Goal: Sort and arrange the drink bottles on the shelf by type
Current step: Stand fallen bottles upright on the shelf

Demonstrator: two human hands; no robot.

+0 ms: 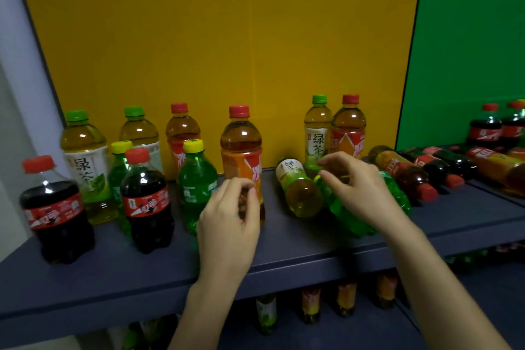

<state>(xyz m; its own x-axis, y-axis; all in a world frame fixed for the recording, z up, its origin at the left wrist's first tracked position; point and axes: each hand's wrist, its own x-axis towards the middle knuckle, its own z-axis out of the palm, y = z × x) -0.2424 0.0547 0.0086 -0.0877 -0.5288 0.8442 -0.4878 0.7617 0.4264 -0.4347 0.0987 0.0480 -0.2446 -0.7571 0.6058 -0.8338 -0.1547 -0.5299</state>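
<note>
A yellow back panel [216,37] fills most of the view, with a green back panel [468,37] to its right. Below them runs a dark blue-grey shelf board [113,273]. A broad strip along its front edge lies bare in front of the bottles.

Toward the board's left end, two upright cola bottles with red caps [147,202], upright green-tea bottles with green caps [85,162] and upright green soda bottles with yellow caps [196,179] crowd close together. Near the middle stands an amber iced-tea bottle with a red cap [241,148]. Right of it a bare gap reaches to the back edge. Beyond the gap, a green-tea bottle lying on its side [298,187] sits just beside a green soda bottle lying on its side [341,213]. Behind these, at the back edge, one green-tea and one iced-tea bottle stand touching. Toward the right end, more iced-tea and cola bottles lie flat [403,170], red caps toward the front edge.

The left hand [230,213] is in front of the amber iced-tea bottle's lower body, fingers curled toward the thumb (blurred, so whether it grips the bottle cannot be told). The right hand [358,190] is over the lying soda bottle, fingers spread and bent, thumb apart, clasping nothing.
</note>
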